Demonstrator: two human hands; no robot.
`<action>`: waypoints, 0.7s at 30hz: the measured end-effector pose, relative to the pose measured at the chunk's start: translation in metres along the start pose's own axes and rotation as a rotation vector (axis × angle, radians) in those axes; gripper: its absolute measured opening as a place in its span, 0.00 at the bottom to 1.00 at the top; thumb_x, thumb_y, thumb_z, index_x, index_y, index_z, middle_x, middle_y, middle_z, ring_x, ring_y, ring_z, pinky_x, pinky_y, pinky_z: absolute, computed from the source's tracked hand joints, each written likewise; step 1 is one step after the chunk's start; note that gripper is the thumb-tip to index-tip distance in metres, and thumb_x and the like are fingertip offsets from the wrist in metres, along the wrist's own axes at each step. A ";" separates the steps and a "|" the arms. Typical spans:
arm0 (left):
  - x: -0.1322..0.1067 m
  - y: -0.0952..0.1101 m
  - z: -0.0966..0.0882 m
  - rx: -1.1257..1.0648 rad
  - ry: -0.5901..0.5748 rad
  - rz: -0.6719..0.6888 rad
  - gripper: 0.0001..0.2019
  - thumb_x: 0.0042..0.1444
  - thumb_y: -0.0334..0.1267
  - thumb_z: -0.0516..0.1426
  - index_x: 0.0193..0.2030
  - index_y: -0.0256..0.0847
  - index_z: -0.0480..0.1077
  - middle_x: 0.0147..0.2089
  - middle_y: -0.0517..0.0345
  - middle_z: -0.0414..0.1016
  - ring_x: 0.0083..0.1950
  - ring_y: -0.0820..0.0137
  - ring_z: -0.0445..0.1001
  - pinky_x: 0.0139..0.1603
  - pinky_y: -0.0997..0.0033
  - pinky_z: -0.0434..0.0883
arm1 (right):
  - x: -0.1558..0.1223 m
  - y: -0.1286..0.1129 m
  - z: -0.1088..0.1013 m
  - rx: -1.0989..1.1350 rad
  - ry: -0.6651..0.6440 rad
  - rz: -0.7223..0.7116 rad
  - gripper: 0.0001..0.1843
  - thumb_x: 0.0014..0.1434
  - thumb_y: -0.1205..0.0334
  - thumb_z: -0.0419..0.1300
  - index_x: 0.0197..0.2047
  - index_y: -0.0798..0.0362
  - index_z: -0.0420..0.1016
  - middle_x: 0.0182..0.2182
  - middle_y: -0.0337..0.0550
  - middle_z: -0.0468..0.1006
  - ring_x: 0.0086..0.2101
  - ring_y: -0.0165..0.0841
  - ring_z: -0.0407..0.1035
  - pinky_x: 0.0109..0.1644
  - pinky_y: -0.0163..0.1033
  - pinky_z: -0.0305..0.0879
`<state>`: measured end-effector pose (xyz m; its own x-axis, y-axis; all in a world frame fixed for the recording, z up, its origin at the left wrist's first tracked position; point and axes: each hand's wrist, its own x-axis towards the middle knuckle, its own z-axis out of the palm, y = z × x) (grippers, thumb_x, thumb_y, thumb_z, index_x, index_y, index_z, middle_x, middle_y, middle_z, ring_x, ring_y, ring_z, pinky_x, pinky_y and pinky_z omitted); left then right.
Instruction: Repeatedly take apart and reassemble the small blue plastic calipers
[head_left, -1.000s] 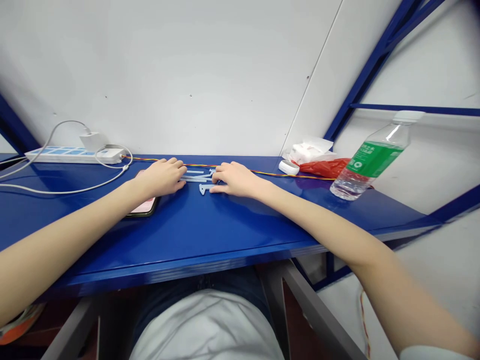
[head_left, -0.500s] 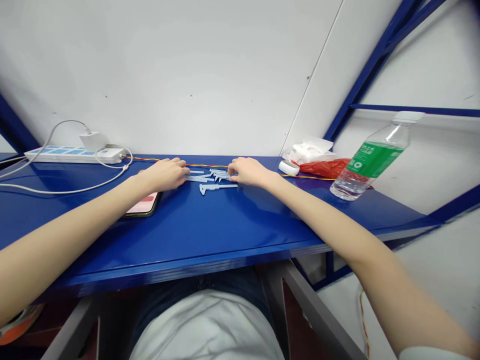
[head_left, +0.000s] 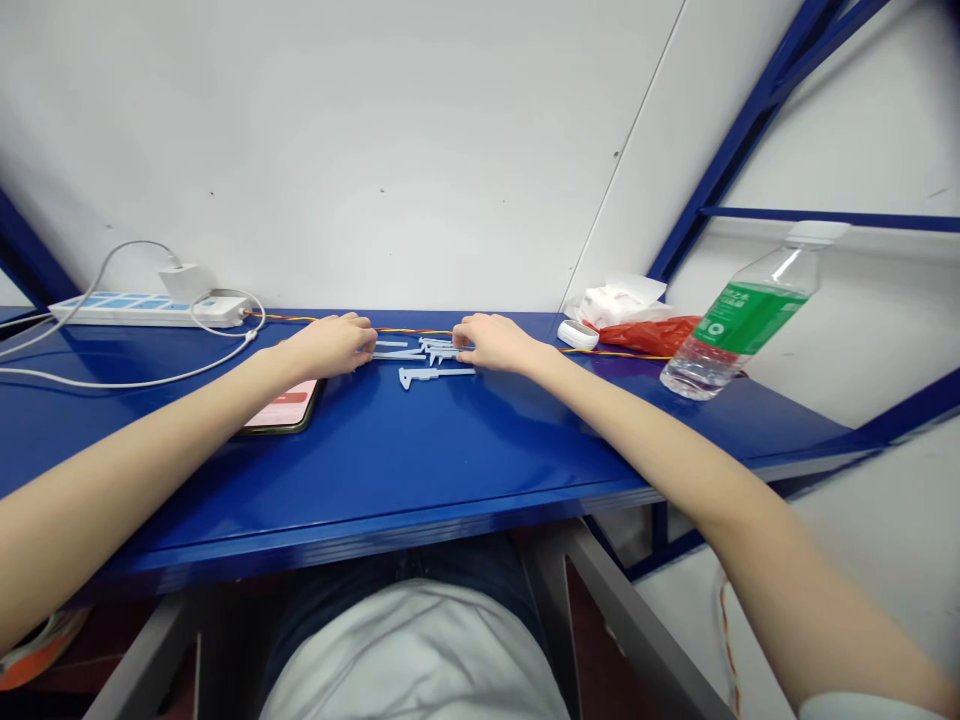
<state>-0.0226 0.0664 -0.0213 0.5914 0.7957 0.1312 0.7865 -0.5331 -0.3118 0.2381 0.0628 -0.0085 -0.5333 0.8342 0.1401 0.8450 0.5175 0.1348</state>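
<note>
Several light grey-blue plastic vernier calipers lie in a loose bunch on the blue table, their jaws toward the right. At the bunch's left end, my left hand is closed with curled fingers around the caliper ends. My right hand is closed at the other end, thumb and fingers on the jaw side; the fingertips partly hide what they touch. A single caliper lies apart in front of the bunch, jaws to the left, with neither hand on it.
A phone lies under my left forearm. Behind it are a white power strip and a white cable. At right are a white oval device, a tissue pack, a red bag and a water bottle.
My left hand has shifted very slightly left, and the left ends of the calipers have moved a little closer together. My right hand has hardly moved. The single caliper lies where it was.
</note>
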 end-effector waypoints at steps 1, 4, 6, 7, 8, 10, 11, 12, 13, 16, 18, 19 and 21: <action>0.000 0.000 0.000 -0.007 0.004 -0.004 0.12 0.59 0.38 0.47 0.39 0.41 0.71 0.45 0.51 0.73 0.47 0.61 0.72 0.42 0.66 0.68 | 0.000 0.000 0.000 -0.003 0.006 -0.005 0.08 0.56 0.65 0.57 0.40 0.54 0.73 0.41 0.48 0.75 0.38 0.35 0.67 0.35 0.37 0.52; -0.001 0.000 -0.001 0.002 0.033 0.003 0.12 0.58 0.38 0.47 0.39 0.41 0.71 0.45 0.51 0.74 0.46 0.62 0.72 0.43 0.66 0.68 | 0.000 0.002 0.002 -0.008 0.031 -0.020 0.08 0.56 0.64 0.57 0.40 0.53 0.73 0.40 0.47 0.75 0.38 0.35 0.67 0.35 0.38 0.52; -0.002 0.000 -0.001 0.034 0.074 0.019 0.13 0.59 0.38 0.47 0.40 0.40 0.71 0.44 0.51 0.74 0.46 0.62 0.72 0.46 0.64 0.67 | 0.000 0.004 0.002 -0.006 0.052 -0.027 0.09 0.56 0.64 0.57 0.40 0.53 0.74 0.40 0.47 0.75 0.37 0.35 0.67 0.35 0.38 0.52; -0.003 -0.001 -0.002 0.055 0.097 0.024 0.13 0.59 0.38 0.47 0.40 0.39 0.71 0.45 0.50 0.75 0.47 0.61 0.72 0.47 0.64 0.67 | 0.000 0.004 0.003 -0.004 0.063 -0.030 0.09 0.56 0.63 0.57 0.40 0.53 0.74 0.40 0.47 0.75 0.37 0.35 0.66 0.34 0.37 0.52; -0.004 -0.001 -0.003 0.076 0.117 0.027 0.13 0.59 0.38 0.47 0.41 0.38 0.71 0.45 0.50 0.75 0.47 0.61 0.72 0.47 0.63 0.67 | 0.000 0.005 0.003 -0.002 0.075 -0.034 0.09 0.56 0.63 0.57 0.40 0.53 0.74 0.40 0.47 0.75 0.36 0.35 0.66 0.34 0.37 0.51; -0.007 -0.002 -0.004 0.115 0.151 0.021 0.14 0.60 0.38 0.47 0.42 0.38 0.71 0.45 0.49 0.75 0.47 0.61 0.72 0.47 0.63 0.66 | 0.000 0.005 0.003 -0.005 0.109 -0.042 0.09 0.57 0.63 0.57 0.41 0.53 0.74 0.39 0.47 0.75 0.36 0.35 0.66 0.34 0.37 0.51; -0.009 -0.001 -0.005 0.133 0.166 0.014 0.14 0.61 0.38 0.46 0.42 0.37 0.71 0.45 0.48 0.75 0.47 0.61 0.72 0.47 0.63 0.66 | -0.001 0.004 0.002 -0.014 0.132 -0.048 0.09 0.57 0.63 0.57 0.41 0.53 0.74 0.39 0.47 0.75 0.36 0.35 0.65 0.34 0.38 0.51; -0.010 -0.001 -0.006 0.150 0.180 0.007 0.14 0.61 0.38 0.46 0.43 0.37 0.71 0.45 0.48 0.75 0.47 0.61 0.72 0.47 0.63 0.66 | -0.001 0.003 0.002 -0.026 0.158 -0.055 0.09 0.57 0.64 0.56 0.41 0.54 0.74 0.39 0.48 0.74 0.37 0.35 0.65 0.35 0.38 0.51; -0.011 -0.001 -0.007 0.168 0.191 0.000 0.14 0.61 0.37 0.46 0.43 0.37 0.71 0.45 0.48 0.75 0.48 0.61 0.72 0.47 0.64 0.66 | -0.001 0.002 0.002 -0.039 0.187 -0.064 0.09 0.58 0.64 0.56 0.41 0.54 0.74 0.40 0.48 0.74 0.37 0.36 0.65 0.36 0.38 0.51; -0.013 0.001 -0.009 0.210 0.213 -0.017 0.13 0.61 0.37 0.46 0.43 0.37 0.71 0.44 0.47 0.75 0.48 0.61 0.72 0.46 0.64 0.65 | -0.001 -0.001 0.001 -0.060 0.263 -0.095 0.08 0.58 0.65 0.55 0.41 0.54 0.73 0.42 0.50 0.73 0.40 0.37 0.63 0.40 0.39 0.52; -0.014 0.001 -0.009 0.222 0.214 -0.020 0.13 0.61 0.36 0.46 0.43 0.37 0.71 0.43 0.47 0.76 0.47 0.61 0.73 0.46 0.64 0.64 | -0.001 -0.001 0.002 -0.055 0.299 -0.110 0.09 0.58 0.65 0.55 0.41 0.54 0.73 0.42 0.50 0.73 0.41 0.38 0.63 0.42 0.39 0.52; -0.014 0.001 -0.009 0.225 0.214 -0.020 0.14 0.61 0.36 0.46 0.43 0.37 0.70 0.43 0.47 0.76 0.47 0.61 0.73 0.45 0.64 0.64 | 0.000 -0.001 0.003 -0.051 0.315 -0.114 0.09 0.58 0.66 0.55 0.41 0.54 0.73 0.42 0.50 0.73 0.41 0.38 0.62 0.42 0.39 0.52; -0.014 0.001 -0.009 0.234 0.217 -0.017 0.14 0.62 0.37 0.45 0.43 0.37 0.70 0.42 0.48 0.76 0.46 0.62 0.73 0.45 0.64 0.64 | 0.000 0.001 0.005 -0.041 0.345 -0.117 0.09 0.58 0.66 0.54 0.41 0.54 0.73 0.42 0.49 0.72 0.41 0.37 0.62 0.43 0.39 0.52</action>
<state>-0.0286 0.0521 -0.0146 0.6221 0.7110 0.3278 0.7494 -0.4195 -0.5123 0.2387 0.0641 -0.0129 -0.6143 0.6528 0.4432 0.7788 0.5920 0.2075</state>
